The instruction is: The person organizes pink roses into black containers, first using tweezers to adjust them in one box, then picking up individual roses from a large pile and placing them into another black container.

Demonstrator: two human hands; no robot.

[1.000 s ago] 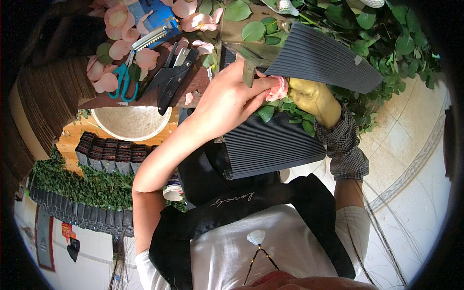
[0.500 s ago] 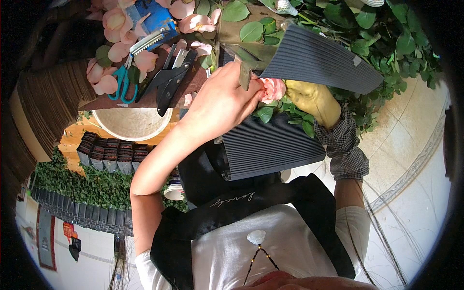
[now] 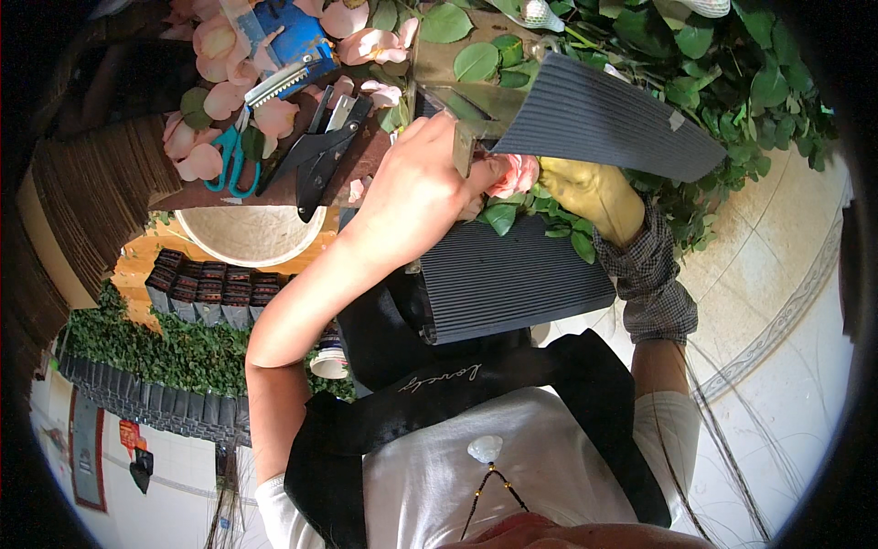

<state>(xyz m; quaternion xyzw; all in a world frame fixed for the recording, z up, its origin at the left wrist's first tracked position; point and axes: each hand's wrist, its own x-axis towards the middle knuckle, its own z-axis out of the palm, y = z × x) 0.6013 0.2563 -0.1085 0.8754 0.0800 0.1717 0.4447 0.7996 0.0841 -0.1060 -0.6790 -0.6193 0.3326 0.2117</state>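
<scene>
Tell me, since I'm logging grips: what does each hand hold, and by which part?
The right hand, in a yellow glove, grips the pink rose just below its bloom. The bare left hand touches the bloom; whether it holds anything cannot be told.

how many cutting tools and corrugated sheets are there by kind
teal-handled scissors: 1
black pruning shears: 1
dark corrugated sheets: 2, an upper sheet and a lower sheet
total: 4
The left hand and the yellow-gloved right hand hold a pink rose between the two sheets.
</scene>
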